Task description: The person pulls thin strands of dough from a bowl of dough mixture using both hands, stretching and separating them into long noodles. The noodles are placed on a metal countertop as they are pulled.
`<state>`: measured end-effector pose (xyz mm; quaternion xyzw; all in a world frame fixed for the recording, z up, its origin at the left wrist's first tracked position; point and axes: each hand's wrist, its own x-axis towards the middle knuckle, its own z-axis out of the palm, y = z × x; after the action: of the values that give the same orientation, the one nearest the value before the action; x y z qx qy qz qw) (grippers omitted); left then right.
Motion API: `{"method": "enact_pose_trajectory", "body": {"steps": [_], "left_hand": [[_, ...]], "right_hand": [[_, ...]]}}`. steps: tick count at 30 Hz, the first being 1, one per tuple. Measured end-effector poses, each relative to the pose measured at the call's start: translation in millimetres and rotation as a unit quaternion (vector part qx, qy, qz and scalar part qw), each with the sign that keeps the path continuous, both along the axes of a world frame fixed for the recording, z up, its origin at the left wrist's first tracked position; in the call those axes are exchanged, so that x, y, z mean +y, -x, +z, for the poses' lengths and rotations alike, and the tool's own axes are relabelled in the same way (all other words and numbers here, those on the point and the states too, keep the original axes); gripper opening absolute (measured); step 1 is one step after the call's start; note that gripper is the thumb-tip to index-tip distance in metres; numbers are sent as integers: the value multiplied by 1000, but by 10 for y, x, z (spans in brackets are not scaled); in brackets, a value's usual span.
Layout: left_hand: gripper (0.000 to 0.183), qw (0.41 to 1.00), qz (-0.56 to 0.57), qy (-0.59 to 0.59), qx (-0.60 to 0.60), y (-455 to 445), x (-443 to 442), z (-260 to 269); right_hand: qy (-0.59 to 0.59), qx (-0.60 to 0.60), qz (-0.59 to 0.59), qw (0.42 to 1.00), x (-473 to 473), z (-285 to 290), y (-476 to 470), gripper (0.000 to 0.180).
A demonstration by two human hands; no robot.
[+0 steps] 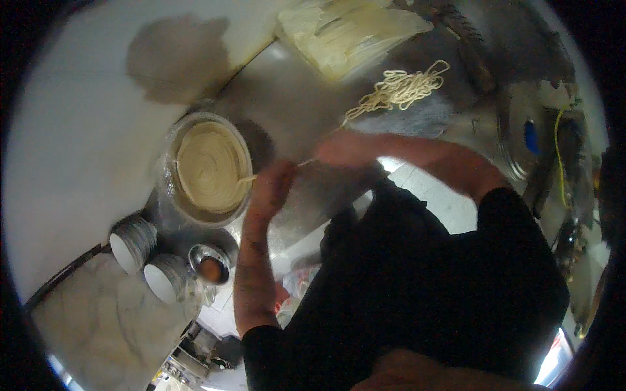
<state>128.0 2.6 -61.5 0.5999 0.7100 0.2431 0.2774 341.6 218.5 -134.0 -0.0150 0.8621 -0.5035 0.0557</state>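
A long dough strand runs through both my hands above the metal worktop. My left hand is closed around it beside a round basin. The basin, with clear plastic film around its outside, holds a flat spiral coil of pale dough rope. One end of the rope lifts off the coil's edge toward my left hand. My right hand, somewhat blurred, grips the thinner part of the strand. Past that hand, the strand leads to a loose, looped pile of thin noodles.
A yellowish plastic bag lies at the worktop's back. Stacked white bowls and a small metal bowl with reddish-brown contents stand left of my left forearm. A wall borders the worktop. Clear plastic film lies beside the noodles.
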Motion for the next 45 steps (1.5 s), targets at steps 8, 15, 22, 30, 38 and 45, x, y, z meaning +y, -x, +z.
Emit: {"method": "enact_pose_trajectory", "body": {"steps": [8,15,22,30,38,45], "left_hand": [[24,953,226,169,-112,939,-1137,-358],[21,998,35,48,-31,-125,-186,-47],[24,995,56,75,22,555,-490,-201],[20,956,219,167,-96,1022,-1323,-180],[20,995,64,77,-12,90,-420,303],[21,989,62,133,-6,738,-838,2]], "right_hand": [[-247,-150,-244,926,2023,-227,-1493,27],[-73,44,-123,989,129,-63,-232,53],[67,-137,-49,987,-366,183,572,33],[-390,-183,-93,898,1828,-33,-1056,17],[-33,55,-61,996,-262,126,20,67],[53,-76,-19,996,-539,408,615,29]]}}
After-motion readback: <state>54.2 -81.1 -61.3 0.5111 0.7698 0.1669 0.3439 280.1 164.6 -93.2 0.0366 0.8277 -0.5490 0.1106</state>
